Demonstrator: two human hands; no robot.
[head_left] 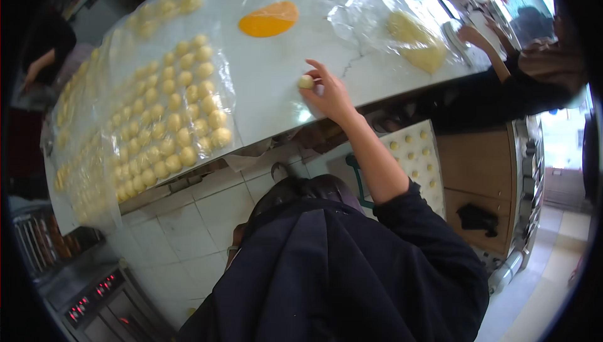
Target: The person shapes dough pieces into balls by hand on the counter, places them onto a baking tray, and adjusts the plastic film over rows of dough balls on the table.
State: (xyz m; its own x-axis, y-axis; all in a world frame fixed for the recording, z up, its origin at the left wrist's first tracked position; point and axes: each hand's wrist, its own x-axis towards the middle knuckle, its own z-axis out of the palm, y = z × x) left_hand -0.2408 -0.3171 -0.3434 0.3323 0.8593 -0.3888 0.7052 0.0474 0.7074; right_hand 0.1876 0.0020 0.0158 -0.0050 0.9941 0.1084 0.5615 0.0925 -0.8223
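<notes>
My right hand [331, 95] is over the white worktop [264, 100], near its front edge. A small pale-yellow dough ball [306, 82] sits between its thumb and fingers, and another finger sticks out away from it. My left hand does not show; my dark clothing fills the lower middle. To the left, many dough balls [174, 121] lie in rows under clear plastic sheeting [225, 65]. Beyond my hand an orange, rounded flat piece, perhaps a dough scraper [269, 20], lies flat. A larger lump of yellow dough [419, 43] rests under crumpled clear plastic at the right.
Below the worktop, at the right, a pale tray [411, 153] holds spaced small dough pieces beside a wooden cabinet [474, 185]. A co-worker's hands [471, 35] are at the worktop's right end; another person stands far left. An oven [94, 301] with red displays is at lower left.
</notes>
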